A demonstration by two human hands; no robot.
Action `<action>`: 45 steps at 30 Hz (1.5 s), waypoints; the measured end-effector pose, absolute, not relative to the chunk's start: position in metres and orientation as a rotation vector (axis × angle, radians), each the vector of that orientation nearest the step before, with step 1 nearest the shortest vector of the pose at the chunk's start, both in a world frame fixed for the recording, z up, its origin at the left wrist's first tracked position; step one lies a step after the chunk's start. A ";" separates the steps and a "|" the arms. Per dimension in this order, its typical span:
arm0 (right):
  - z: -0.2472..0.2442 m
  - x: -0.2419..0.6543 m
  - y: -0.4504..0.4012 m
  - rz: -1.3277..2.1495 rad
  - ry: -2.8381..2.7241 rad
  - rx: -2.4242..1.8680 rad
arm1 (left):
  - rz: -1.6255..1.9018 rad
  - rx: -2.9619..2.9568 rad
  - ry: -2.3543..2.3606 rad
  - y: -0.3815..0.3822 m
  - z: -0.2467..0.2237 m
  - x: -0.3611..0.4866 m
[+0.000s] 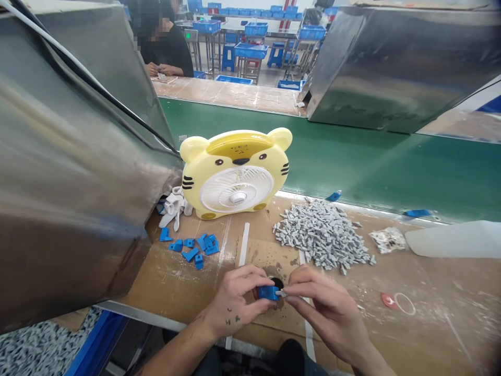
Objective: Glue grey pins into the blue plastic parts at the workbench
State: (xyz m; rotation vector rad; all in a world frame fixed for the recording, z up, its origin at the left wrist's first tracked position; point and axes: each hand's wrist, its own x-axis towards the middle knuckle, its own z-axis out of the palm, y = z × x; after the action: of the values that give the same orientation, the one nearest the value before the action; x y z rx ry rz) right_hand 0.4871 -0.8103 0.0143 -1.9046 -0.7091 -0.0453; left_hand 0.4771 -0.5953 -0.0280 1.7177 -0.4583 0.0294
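Between thumb and fingers, my left hand (238, 295) holds a small blue plastic part (267, 293) above the cardboard-covered bench. A small grey plastic piece (280, 293) is pinched in the fingertips of my right hand (326, 303), its end at the right side of the blue part. Whether the grey piece is inserted or only touching, I cannot tell. Just behind my fingertips is a dark round hole (278, 282) in the bench. A heap of similar grey pieces (326, 235) lies beyond my right hand. Several loose blue parts (190, 254) lie to the left.
A yellow animal-faced fan (236, 175) stands behind the hands, with white gloves (173, 206) beside it. Beyond runs a green conveyor belt (376, 162). Metal housings flank the bench. To the right lie a plastic bag (389, 239) and a red tag (389, 300). A person (166, 47) sits opposite.
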 end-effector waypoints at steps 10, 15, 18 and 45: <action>0.007 0.488 -0.803 -0.043 -0.629 -1.924 | 0.005 1.827 -0.488 -0.600 -0.013 0.480; -0.005 0.498 -0.804 -0.043 -0.605 -1.960 | -0.094 1.887 -0.449 -0.605 -0.022 0.497; -0.007 0.522 -0.813 -0.022 -0.587 -2.067 | -0.169 1.989 -0.397 -0.597 -0.028 0.509; -0.036 0.687 -0.823 0.391 -0.611 -2.945 | 0.087 1.873 0.117 -0.502 -0.065 0.456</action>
State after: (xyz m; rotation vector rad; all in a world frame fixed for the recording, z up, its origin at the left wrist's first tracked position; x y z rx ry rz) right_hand 0.6866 -0.8226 -0.0365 -2.9448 -0.6105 0.3907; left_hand 0.4561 -0.5018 -0.0646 1.8735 0.1173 0.0870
